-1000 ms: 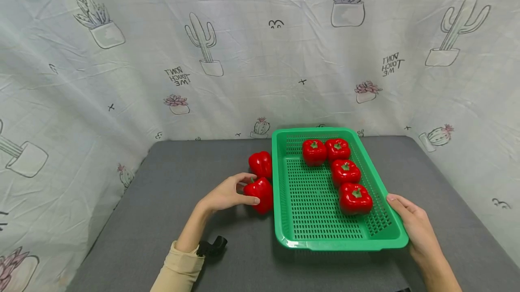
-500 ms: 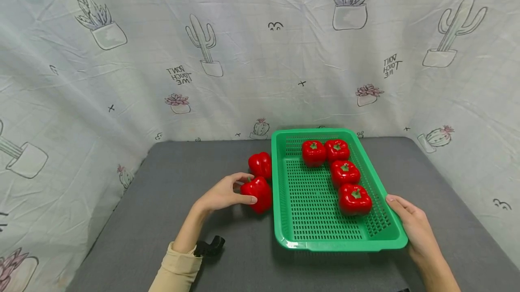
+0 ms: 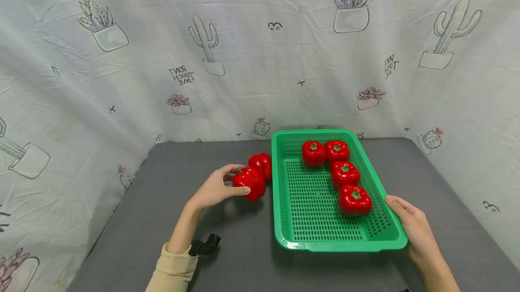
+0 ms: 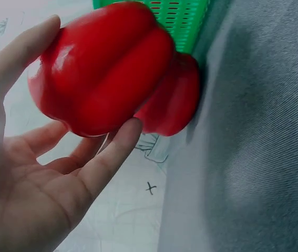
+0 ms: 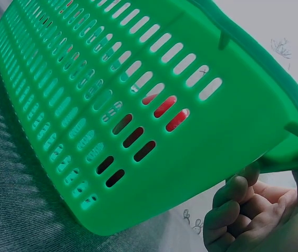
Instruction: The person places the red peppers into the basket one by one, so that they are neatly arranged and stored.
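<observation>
"What's the left hand doing?"

"The left hand (image 3: 215, 188) holds a red pepper (image 3: 250, 183) between thumb and fingers, outside the basket. I can't tell whether that pepper touches the table (image 3: 195, 161)."

"And around it?"

"A second pepper (image 3: 261, 164) lies just past the fingertips, close to the basket's side. Whether the two peppers touch, I can't make out."

"The right hand?"

"The right hand (image 3: 416, 224) grips the green basket (image 3: 341, 245) at its near right corner, thumb on the rim, fingers curled underneath."

"How far along does it look?"

"Partway, I'd judge. Four peppers (image 3: 344, 173) already sit in the basket, stems up: three in a line running from the far end towards the right hand, one beside the farthest. Two seem left: the held one and its neighbour."
</observation>
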The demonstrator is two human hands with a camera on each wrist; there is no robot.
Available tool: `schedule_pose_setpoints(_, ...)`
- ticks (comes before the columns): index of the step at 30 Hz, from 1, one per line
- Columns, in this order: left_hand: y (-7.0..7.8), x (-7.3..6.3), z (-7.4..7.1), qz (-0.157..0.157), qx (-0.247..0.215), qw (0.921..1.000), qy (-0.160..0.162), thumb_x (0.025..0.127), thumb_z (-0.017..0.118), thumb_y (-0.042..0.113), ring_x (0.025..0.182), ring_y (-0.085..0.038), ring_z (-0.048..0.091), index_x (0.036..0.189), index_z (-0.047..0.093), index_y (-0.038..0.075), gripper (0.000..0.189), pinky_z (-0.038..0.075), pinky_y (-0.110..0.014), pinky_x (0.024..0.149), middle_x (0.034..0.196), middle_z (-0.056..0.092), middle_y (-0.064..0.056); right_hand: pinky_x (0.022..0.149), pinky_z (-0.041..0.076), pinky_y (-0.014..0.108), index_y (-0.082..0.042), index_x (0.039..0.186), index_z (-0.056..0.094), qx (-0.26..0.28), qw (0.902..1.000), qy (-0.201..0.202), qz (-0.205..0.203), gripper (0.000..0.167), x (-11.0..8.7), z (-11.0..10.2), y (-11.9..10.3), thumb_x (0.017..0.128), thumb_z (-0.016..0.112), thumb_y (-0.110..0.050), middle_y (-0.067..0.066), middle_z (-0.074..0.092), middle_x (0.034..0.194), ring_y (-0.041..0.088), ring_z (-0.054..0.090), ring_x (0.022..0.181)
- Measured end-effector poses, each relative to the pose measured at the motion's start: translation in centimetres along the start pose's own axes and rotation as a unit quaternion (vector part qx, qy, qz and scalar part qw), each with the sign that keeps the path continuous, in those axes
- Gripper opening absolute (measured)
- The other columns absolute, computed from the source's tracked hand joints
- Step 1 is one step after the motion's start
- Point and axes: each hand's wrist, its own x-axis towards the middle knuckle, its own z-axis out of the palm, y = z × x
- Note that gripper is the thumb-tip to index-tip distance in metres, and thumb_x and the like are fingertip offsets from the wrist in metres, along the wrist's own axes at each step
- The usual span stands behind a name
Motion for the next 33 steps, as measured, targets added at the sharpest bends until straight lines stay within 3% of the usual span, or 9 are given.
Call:
schedule_pose_setpoints(10,0.5,-0.1,-0.6,0.026,-0.019,0.9990,0.029,0.080,0.083,0.032,0.106,-0.028,0.057,0.134,0.056,0.023,0.061,0.054,-0.042,0.078,0.127,0.056,-0.001,0.054,0.056,0.032,-0.030,0.098,0.074,-0.004,1.0000,0.004,0.002,0.014,0.1,-0.1,0.1,0.100,0.060,-0.028,0.000,0.070,0.081,0.014,0.068,0.064)
schedule_pose_setpoints(16,1.7,-0.6,-0.6,0.041,-0.047,0.9972,0.041,0.082,0.082,0.024,0.107,-0.030,0.059,0.138,0.052,0.017,0.064,0.055,-0.040,0.083,0.128,0.054,-0.007,0.054,0.056,0.032,-0.031,0.098,0.074,-0.012,0.9999,0.005,0.003,0.014,0.2,-0.2,0.1,0.100,0.060,-0.029,-0.001,0.070,0.081,0.014,0.068,0.064)
schedule_pose_setpoints(21,2.0,-0.7,-0.1,0.073,-0.062,0.9935,0.061,0.080,0.084,0.027,0.110,-0.028,0.057,0.137,0.053,0.021,0.065,0.054,-0.036,0.086,0.129,0.053,-0.005,0.056,0.056,0.033,-0.031,0.099,0.073,-0.020,0.9997,0.000,0.015,0.013,0.2,-0.3,0.2,0.100,0.060,-0.033,-0.001,0.070,0.082,0.015,0.067,0.065)
schedule_pose_setpoints(33,3.4,-1.1,0.7,0.105,-0.042,0.9902,0.083,0.081,0.082,0.028,0.115,-0.022,0.054,0.138,0.053,0.025,0.064,0.050,-0.038,0.093,0.132,0.051,0.001,0.055,0.056,0.034,-0.031,0.099,0.073,-0.021,0.9996,0.002,0.016,0.013,0.4,-0.3,0.4,0.099,0.060,-0.033,0.000,0.070,0.081,0.016,0.068,0.063)
